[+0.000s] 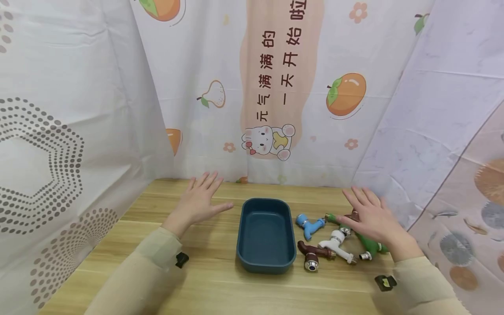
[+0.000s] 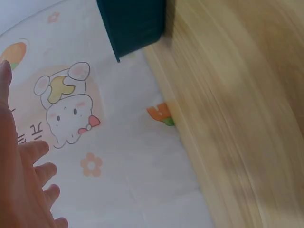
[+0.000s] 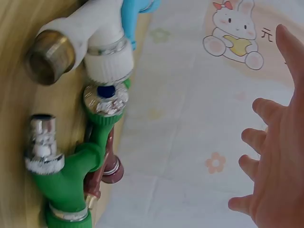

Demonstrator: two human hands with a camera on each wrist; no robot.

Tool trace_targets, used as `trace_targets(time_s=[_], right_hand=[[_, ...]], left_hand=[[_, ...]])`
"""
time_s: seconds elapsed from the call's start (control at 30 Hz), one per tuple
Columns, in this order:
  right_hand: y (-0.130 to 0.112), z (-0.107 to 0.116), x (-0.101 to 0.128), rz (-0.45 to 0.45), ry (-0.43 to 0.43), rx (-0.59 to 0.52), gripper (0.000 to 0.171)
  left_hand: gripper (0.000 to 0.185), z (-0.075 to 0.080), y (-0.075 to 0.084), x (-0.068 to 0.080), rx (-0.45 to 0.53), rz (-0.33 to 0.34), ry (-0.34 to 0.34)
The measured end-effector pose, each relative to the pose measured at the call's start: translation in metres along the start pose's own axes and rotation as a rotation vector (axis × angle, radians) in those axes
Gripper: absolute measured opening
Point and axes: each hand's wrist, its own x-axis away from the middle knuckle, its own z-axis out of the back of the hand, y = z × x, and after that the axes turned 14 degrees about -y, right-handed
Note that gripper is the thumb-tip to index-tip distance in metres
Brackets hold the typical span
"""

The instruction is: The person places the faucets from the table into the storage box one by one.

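Observation:
My left hand [image 1: 198, 202] is held over the table left of a dark teal plastic tub [image 1: 266, 267], fingers spread and holding nothing. On the other side, my right hand [image 1: 374, 218] hovers with extended fingers above a group of plastic taps and grips none of them. Nearest the tub lie a blue tap [image 1: 311, 227] and a brown tap [image 1: 315, 251]. A white tap [image 1: 334, 245] lies beside them. Green taps [image 3: 66, 183] and a second brown tap [image 3: 113, 172] are farther right, partly covered by my right hand in the head view. The tub's visible inside holds nothing.
A wooden tabletop [image 1: 212, 288] carries everything. Behind it hangs a white printed curtain [image 1: 220, 131], with more patterned sheets at the left [image 1: 98, 131] and right [image 1: 464, 210]. Small black pieces [image 1: 182, 260] show beside the sleeves.

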Motion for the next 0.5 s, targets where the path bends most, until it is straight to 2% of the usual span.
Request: trace_targets(time_s=[0.23,0.5], right_hand=[[-0.007,0.005,-0.002,0.033,0.000,-0.050,0.092],[-0.012,0.007,-0.004,0.050,0.005,-0.048,0.091]], left_hand=[[0.105,0.004,0.008,0.000,0.069,-0.009,0.024],[0.107,0.006,0.017,-0.001,0.130,-0.026,0.057]])
